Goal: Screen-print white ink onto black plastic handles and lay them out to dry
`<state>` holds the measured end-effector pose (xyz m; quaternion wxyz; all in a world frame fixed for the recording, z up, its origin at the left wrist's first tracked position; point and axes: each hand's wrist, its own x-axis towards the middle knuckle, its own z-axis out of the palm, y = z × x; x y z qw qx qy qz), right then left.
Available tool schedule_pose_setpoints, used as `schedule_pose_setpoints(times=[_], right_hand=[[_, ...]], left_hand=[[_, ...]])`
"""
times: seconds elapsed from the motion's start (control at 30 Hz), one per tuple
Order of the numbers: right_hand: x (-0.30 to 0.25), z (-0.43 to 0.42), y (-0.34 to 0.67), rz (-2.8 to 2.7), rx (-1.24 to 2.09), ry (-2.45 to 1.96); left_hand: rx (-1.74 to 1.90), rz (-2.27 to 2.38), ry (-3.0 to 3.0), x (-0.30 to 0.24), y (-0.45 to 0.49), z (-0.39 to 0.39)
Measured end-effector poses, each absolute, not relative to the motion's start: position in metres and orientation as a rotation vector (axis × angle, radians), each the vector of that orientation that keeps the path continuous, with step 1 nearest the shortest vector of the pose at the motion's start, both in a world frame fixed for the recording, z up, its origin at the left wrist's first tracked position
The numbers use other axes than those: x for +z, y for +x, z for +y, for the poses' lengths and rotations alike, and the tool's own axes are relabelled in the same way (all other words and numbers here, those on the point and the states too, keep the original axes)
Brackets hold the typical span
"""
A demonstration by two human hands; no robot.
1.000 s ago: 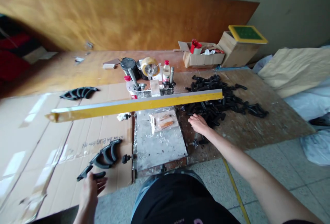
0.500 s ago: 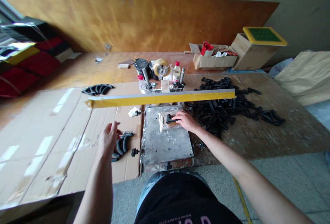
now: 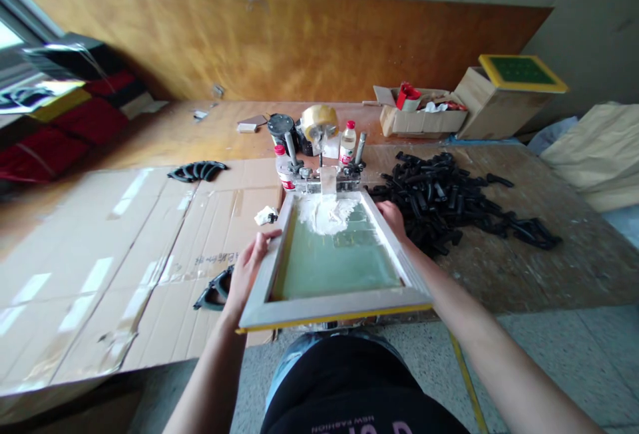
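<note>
A framed printing screen [image 3: 332, 306] with green mesh and a smear of white ink [image 3: 327, 213] at its far end lies lowered in front of me, hinged at a clamp [image 3: 322, 178]. My left hand [image 3: 248, 269] grips the frame's left rail, fingers curled over its edge. My right hand [image 3: 393, 217] holds the right rail near the far corner. A few curved black plastic parts [image 3: 215, 289] lie on the cardboard just left of my left hand.
A heap of black plastic parts [image 3: 449, 198] lies right of the screen. Behind the clamp stand a tape roll [image 3: 319, 121], a small bottle [image 3: 348, 142] and a black can [image 3: 280, 129]. Open cardboard boxes [image 3: 424, 118] sit at the back right. More black parts [image 3: 197, 171] rest far left.
The screen frame, raised edge-on before, has swung down flat over the metal plate. Both hands moved from the parts and the plate onto the frame's side rails.
</note>
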<state>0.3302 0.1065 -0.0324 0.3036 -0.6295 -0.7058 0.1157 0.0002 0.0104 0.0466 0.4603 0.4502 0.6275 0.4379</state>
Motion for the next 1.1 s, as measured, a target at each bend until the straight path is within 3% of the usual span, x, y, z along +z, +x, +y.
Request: schedule_pose_setpoints(times=[0.17, 0.33, 0.6, 0.8, 0.97, 1.1], right_hand=[[-0.004, 0.151, 0.297, -1.970, 0.100, -1.421], [-0.001, 0.161, 0.237, -2.399, 0.211, -1.362], [0.004, 0.110, 0.263, -2.808, 0.397, -0.746], [-0.002, 0.113, 0.258, -2.620, 0.319, -0.920], [-0.010, 0.104, 0.261, -2.643, 0.367, -0.777], [0.014, 0.137, 0.253, -2.486, 0.404, -1.067]], left_hand=[[0.924, 1.634, 0.995, -0.022, -0.004, -0.013], [0.849, 1.725, 1.053, -0.055, -0.006, -0.009], [0.870, 1.710, 1.021, -0.051, -0.005, -0.010], [0.912, 1.633, 0.946, -0.051, -0.006, -0.010], [0.900, 1.611, 0.906, -0.045, -0.006, -0.010], [0.912, 1.591, 0.852, -0.021, -0.005, -0.011]])
